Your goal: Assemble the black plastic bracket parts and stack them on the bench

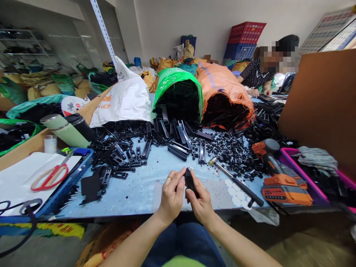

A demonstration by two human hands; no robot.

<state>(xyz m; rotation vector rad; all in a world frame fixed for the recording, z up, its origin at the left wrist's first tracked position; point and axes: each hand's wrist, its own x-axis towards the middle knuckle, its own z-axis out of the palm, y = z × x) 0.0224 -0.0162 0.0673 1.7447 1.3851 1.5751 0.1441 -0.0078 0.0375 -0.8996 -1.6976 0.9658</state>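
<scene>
1. Pale wall [178,22] behind, light-blue tabletop [133,189] below, strewn with uncounted loose black pieces [122,152] and screws [236,148].
2. One black part [190,182] just above the near edge — pinched between both hands, grip of left hand [171,193] and right hand [202,203] closed on its opposite sides.
3. Three sacks lying across the middle: white sack [125,100], green sack [180,76], orange sack [222,85], hiding whatever lies behind.
4. To the right, one hammer [235,181], one power drill [278,178] and one pink basket [303,176].
5. To the left, one pair of scissors [51,177] on white paper [16,178], plus two bottles [66,133], one green, one black.
6. Far right, one brown board [319,107] blocking the view — one person [258,74] beyond the orange sack.
</scene>
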